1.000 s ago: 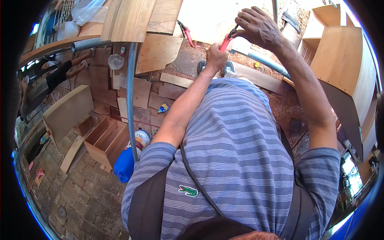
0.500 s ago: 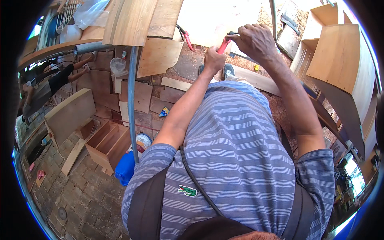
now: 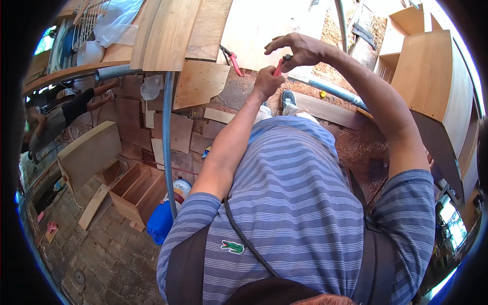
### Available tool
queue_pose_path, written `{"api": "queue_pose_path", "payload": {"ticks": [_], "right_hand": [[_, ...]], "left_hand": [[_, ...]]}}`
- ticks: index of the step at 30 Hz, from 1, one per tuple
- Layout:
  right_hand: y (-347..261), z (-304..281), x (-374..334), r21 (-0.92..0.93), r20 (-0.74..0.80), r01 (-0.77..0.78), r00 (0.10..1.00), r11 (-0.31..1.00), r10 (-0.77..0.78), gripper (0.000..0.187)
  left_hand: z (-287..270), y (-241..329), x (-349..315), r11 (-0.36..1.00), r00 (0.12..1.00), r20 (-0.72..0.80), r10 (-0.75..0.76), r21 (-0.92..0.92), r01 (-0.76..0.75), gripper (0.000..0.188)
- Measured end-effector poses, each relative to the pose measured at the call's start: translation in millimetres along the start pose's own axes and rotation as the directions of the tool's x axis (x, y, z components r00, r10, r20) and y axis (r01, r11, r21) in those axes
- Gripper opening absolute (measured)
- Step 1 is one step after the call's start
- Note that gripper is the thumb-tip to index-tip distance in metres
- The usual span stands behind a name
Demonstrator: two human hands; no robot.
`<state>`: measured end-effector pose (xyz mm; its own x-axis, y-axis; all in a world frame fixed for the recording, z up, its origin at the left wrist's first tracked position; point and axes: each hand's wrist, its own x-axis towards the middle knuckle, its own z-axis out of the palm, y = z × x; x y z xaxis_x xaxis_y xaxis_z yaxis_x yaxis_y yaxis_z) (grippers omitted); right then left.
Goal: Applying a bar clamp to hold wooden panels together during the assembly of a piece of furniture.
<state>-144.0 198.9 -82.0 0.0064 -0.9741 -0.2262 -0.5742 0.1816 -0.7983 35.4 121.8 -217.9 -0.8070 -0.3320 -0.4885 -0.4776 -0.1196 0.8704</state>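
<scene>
My left hand (image 3: 268, 83) is closed round a red clamp-like tool (image 3: 279, 66) with a black end, held up in front of the bright board. Just above and to its right, my right hand (image 3: 301, 50) is open, its fingers stretched out to the left. The right thumb is close to the black end; whether it touches cannot be made out. A similar red and black tool (image 3: 235, 64) sits at the near edge of the white board (image 3: 264, 30), left of my hands.
Wooden boards (image 3: 173, 33) lie at the upper left beside a blue metal pole (image 3: 167, 127). A wooden cabinet (image 3: 424, 71) stands at the right. On the left floor are a divided wooden box (image 3: 134, 190), a blue container (image 3: 160, 222) and another person (image 3: 66, 112).
My right hand has come away from its grip at the tool's black end and spread its fingers. The left hand still holds the tool, now slightly lower and further left.
</scene>
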Motion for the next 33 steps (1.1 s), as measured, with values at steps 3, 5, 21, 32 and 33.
{"api": "queue_pose_path", "payload": {"ticks": [3, 5, 21, 32, 33], "right_hand": [[2.4, 2.1, -2.5, 0.026, -0.052, 0.0, 0.999, 1.0, 0.002, 0.063], [2.8, 4.7, -4.2, 0.044, -0.106, -0.001, 0.994, 0.999, 0.005, 0.061], [-50.3, 75.0, -11.8, 0.628, -0.547, -0.195, 0.577, 0.753, 0.606, 0.042], [-41.2, 103.1, 10.6, 0.549, -0.812, 0.04, 0.261, 0.835, 0.522, 0.042], [-40.2, 96.4, -0.7, 0.543, -0.815, 0.045, 0.271, 0.839, 0.513, 0.042]], "left_hand": [[0.8, -3.5, 2.8, 0.997, 0.999, -0.036, 0.04, 0.062, -0.037, 0.02], [1.8, -3.6, 1.6, 0.995, 0.997, -0.062, 0.056, 0.087, -0.05, 0.021], [15.5, -6.2, -2.7, 0.993, 0.989, -0.108, 0.097, 0.072, -0.09, 0.023], [18.4, 0.0, -5.6, 0.973, 0.962, -0.17, 0.215, 0.124, -0.196, 0.033], [15.3, 0.3, -7.7, 0.972, 0.958, -0.183, 0.22, 0.122, -0.2, 0.033]]}}
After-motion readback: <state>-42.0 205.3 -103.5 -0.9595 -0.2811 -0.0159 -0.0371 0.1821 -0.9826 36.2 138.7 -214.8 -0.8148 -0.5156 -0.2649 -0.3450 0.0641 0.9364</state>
